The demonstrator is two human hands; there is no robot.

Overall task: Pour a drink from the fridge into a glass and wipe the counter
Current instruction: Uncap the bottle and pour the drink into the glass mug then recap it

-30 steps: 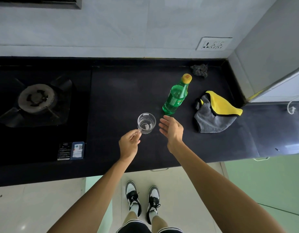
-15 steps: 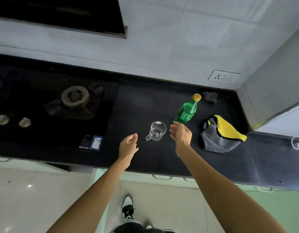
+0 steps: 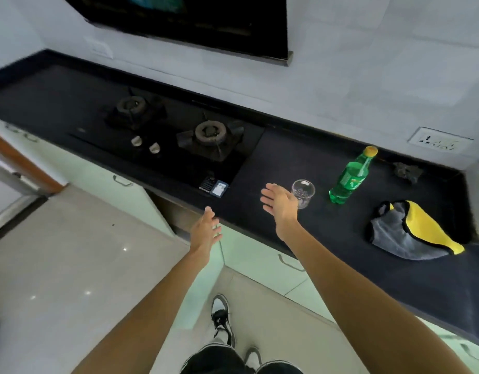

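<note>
Two empty hands, fingers spread: left hand, right hand | risk: we clip the glass just beside it, toppling it.

The counter was black — the bottle green with a yellow cap, the cloth grey and yellow, the glass clear.

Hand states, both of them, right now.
Left hand: open, fingers straight, holding nothing.
Right hand: open, holding nothing, next to the glass.
</note>
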